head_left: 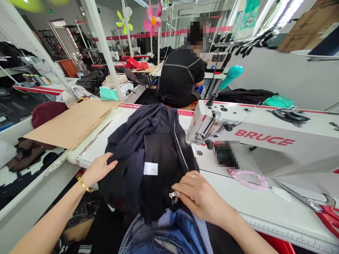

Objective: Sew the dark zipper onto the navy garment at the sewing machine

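A dark navy and black garment [129, 165] lies bunched over the front of the sewing table and hangs toward my lap. It bears a white label [150, 168] and a pale line [180, 146] along its right side. My left hand [102, 167] grips the garment's left edge, thumb on top, with some fingertips hidden by cloth. Over the lower right part, my right hand [198, 194] is closed with a small shiny metal piece [174, 196] at its fingertips; its exact kind is unclear. The white sewing machine [265, 137] stands right of the garment.
Red-handled scissors [327, 215], a pink bead bracelet [249, 179] and a ruler strip [286, 233] lie at the right. A turquoise-handled screwdriver [230, 78] stands on the machine. Brown board [74, 121] covers the left. A co-worker [181, 76] sits ahead, back turned.
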A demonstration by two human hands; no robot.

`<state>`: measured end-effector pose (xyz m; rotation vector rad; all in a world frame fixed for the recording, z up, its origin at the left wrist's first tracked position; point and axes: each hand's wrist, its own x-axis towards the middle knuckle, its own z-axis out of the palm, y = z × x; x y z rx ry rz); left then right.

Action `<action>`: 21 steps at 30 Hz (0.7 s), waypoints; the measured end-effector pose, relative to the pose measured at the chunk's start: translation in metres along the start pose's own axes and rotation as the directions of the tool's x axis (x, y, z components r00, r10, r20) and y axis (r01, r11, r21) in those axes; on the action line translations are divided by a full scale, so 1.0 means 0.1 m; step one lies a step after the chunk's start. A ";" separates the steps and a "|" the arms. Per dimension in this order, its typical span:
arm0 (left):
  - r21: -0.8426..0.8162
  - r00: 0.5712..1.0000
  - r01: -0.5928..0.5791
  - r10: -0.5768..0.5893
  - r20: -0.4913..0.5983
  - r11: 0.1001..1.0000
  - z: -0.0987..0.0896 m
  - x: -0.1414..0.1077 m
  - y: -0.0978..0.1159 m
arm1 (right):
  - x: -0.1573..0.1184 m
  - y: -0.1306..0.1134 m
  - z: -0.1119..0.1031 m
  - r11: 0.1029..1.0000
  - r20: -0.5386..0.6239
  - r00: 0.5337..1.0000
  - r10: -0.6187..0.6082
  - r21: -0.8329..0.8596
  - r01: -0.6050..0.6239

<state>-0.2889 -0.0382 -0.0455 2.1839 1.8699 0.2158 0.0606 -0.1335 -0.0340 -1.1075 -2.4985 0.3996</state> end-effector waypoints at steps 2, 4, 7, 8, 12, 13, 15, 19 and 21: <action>0.048 1.000 -0.016 0.016 -0.014 0.999 -0.19 0.05 0.07 | -0.09 0.06 0.11 0.997 -0.033 0.997 0.066 -0.042 -0.067; 0.188 0.980 0.070 -0.032 -0.194 0.980 -0.46 0.10 0.22 | -0.11 0.06 0.24 0.984 -0.040 0.985 0.165 -0.067 -0.168; 0.371 0.836 0.123 0.105 -0.539 0.921 -0.68 0.06 0.62 | -0.02 -0.04 0.39 0.946 0.006 0.949 0.315 -0.079 -0.314; 0.453 0.844 0.025 0.224 -0.487 0.891 -0.65 0.01 0.78 | 0.03 -0.09 0.43 0.936 0.030 0.938 0.347 -0.079 -0.343; 0.453 0.798 -0.561 0.598 0.073 0.693 -0.15 -0.24 1.16 | 0.15 -0.19 0.45 0.915 0.112 0.910 0.398 0.027 -0.403; 0.404 0.791 -0.584 0.605 0.090 0.704 -0.02 -0.28 1.15 | 0.15 -0.18 0.42 0.907 0.127 0.908 0.400 0.085 -0.412; 0.294 0.811 -0.564 0.584 0.023 0.772 0.13 -0.32 1.03 | 0.12 -0.13 0.34 0.889 0.173 0.909 0.379 0.204 -0.410; 0.060 0.906 -0.370 0.374 -0.199 0.927 0.21 -0.32 0.61 | 0.08 -0.04 0.15 0.898 0.313 0.927 0.208 0.314 -0.308; 0.022 0.936 -0.257 0.255 -0.244 0.966 0.27 -0.32 0.38 | 0.13 -0.02 0.09 0.938 0.361 0.928 0.098 0.277 -0.207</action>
